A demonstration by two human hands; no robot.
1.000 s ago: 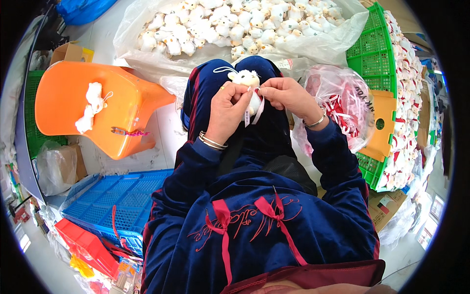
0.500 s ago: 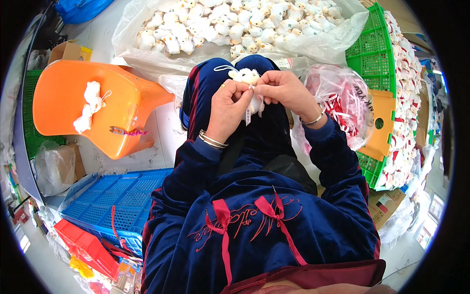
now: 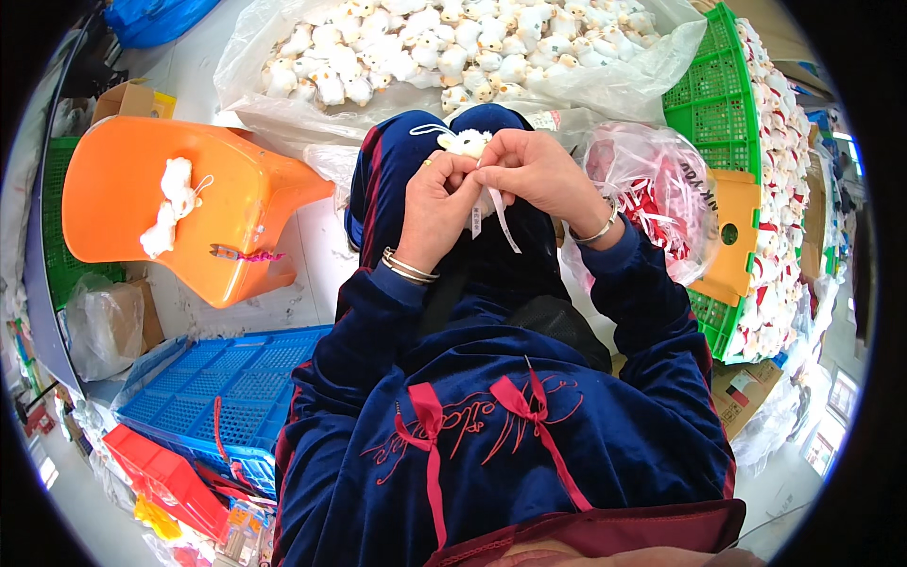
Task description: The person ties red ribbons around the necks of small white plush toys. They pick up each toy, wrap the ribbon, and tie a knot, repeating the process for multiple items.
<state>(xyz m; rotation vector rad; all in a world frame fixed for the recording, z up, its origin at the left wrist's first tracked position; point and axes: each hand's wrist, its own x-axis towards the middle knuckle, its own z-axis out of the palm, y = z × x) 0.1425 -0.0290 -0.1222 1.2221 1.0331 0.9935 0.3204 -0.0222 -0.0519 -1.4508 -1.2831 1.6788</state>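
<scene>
Above my knees I hold a small white plush animal (image 3: 465,143) with a thin white hanging loop (image 3: 430,128) at its head. My left hand (image 3: 433,208) is closed on it, thumb and forefinger pinched at its neck. My right hand (image 3: 553,180) pinches a narrow white ribbon at the same spot, its fingertips meeting those of the left. One ribbon end (image 3: 505,224) dangles below the fingers. Beside it hangs a small white printed label (image 3: 476,219). The fingers hide most of the toy's body and the ribbon at the neck.
Beyond my knees lies a plastic sheet (image 3: 248,59) heaped with similar toys. An orange chair (image 3: 104,189) at left bears white plush toys (image 3: 175,203) and small snips (image 3: 227,252). At right are a clear bag of red and white ribbons (image 3: 652,213) and a green crate (image 3: 713,104).
A longer ribbon end now hangs below my right hand, slanting down to the right. My right fingers have shifted slightly left against the left fingertips. The toy stays in place.
</scene>
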